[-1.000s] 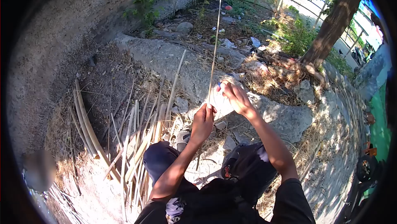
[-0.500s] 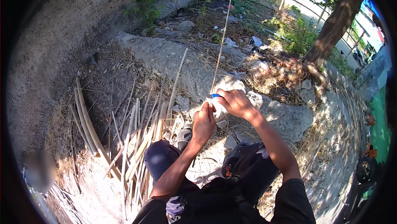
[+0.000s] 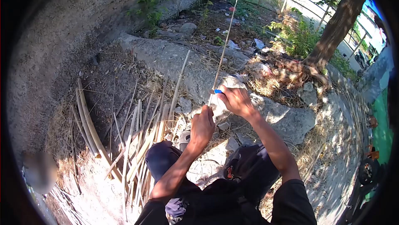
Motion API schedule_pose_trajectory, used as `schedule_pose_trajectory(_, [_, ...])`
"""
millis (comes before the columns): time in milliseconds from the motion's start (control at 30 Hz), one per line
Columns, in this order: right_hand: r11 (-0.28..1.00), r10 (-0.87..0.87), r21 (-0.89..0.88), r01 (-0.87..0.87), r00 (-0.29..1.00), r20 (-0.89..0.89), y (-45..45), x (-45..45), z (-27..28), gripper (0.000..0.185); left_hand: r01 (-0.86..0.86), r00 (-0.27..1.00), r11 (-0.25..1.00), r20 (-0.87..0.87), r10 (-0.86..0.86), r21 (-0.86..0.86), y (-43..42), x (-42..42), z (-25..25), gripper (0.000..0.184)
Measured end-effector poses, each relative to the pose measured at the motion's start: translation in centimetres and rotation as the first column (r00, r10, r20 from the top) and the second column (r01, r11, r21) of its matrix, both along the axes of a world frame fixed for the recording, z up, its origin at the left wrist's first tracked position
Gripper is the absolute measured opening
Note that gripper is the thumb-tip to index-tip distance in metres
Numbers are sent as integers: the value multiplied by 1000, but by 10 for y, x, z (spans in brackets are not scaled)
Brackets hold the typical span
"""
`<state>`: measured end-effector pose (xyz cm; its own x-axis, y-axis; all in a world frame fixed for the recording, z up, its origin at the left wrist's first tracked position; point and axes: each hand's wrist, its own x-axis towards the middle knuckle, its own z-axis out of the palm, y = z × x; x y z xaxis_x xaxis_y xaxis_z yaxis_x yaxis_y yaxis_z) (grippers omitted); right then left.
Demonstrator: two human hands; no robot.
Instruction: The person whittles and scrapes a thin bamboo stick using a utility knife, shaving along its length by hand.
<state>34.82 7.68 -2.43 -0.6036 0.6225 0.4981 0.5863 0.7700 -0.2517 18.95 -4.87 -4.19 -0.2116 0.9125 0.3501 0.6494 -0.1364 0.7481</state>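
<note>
A long thin bamboo strip (image 3: 225, 46) points up and away from me, tilted slightly right. My left hand (image 3: 202, 125) is closed in a pinch around its near end. Just above, my right hand (image 3: 237, 101) grips a small blue-handled tool (image 3: 218, 91), which lies against the strip. Fingers cover most of the tool, so its exact kind does not show. A short pale length of strip is visible between the two hands.
Several split bamboo strips (image 3: 136, 142) lie to my left, beside thicker curved bamboo pieces (image 3: 89, 121). A long rock ledge (image 3: 166, 55) crosses in front of me. A rough wall (image 3: 54, 59) rises on the left; a tree trunk (image 3: 338, 25) stands at the right.
My right hand and the blue-handled tool have moved slightly up along the strip, away from my left hand. The strip's far tip sits a little lower and further right.
</note>
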Motion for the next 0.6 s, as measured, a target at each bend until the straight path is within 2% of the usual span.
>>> schedule_pose_trajectory(33, [988,-49,143,56,997,-52,7,2,-3,32,-9,1000,998,-21,8,-59,-4,0,0,20])
schedule_pose_trajectory(100, [980,-69,179,85,993,-94,29,13,-3,32,19,1000,995,-17,-21,-97,-24,2,-4,21])
schedule_pose_trajectory(133, [989,-93,107,100,993,-69,42,19,-4,32,49,999,990,-9,-51,-135,-36,3,-7,23])
schedule_pose_trajectory(167, [993,-98,60,103,993,-72,52,28,-7,32,69,997,997,-18,-70,-32,-50,5,-12,23])
schedule_pose_trajectory(233, [990,-141,-41,137,983,-120,67,39,-17,32,5,981,986,-188,-37,-166,-80,6,-7,22])
schedule_pose_trajectory(267, [984,-160,49,171,970,-180,73,43,-27,33,1,980,986,-194,-34,-168,-95,4,-3,22])
schedule_pose_trajectory(300, [985,-158,45,169,970,-184,83,49,-40,33,26,989,979,-135,-54,-200,-111,1,1,18])
schedule_pose_trajectory(367, [987,-130,-146,71,885,-446,101,55,-59,40,49,994,972,-81,-69,-230,-129,-8,1,15])
schedule_pose_trajectory(400, [869,-208,-485,-99,816,-539,97,52,-57,46,51,999,976,-5,-53,-212,-137,-13,0,18])
schedule_pose_trajectory(433, [645,-385,-725,-241,717,-581,87,45,-43,54,51,997,980,71,-38,-194,-141,-16,5,23])
schedule_pose_trajectory(467, [482,-441,-789,-381,673,-594,70,43,-33,61,38,991,943,133,6,-331,-144,-19,12,24])
schedule_pose_trajectory(500, [302,-499,-806,-510,636,-589,47,36,-12,69,47,982,950,188,12,-308,-141,-23,3,24])
schedule_pose_trajectory(533, [265,-387,-814,-517,716,-581,30,29,2,78,39,984,958,180,13,-284,-137,-22,0,25])
schedule_pose_trajectory(567, [213,-384,-840,-498,748,-541,15,18,10,61,34,985,965,171,11,-259,-132,-20,0,25])
schedule_pose_trajectory(600, [249,-284,-813,-527,762,-582,3,12,15,53,35,986,965,169,10,-262,-126,-18,4,25])
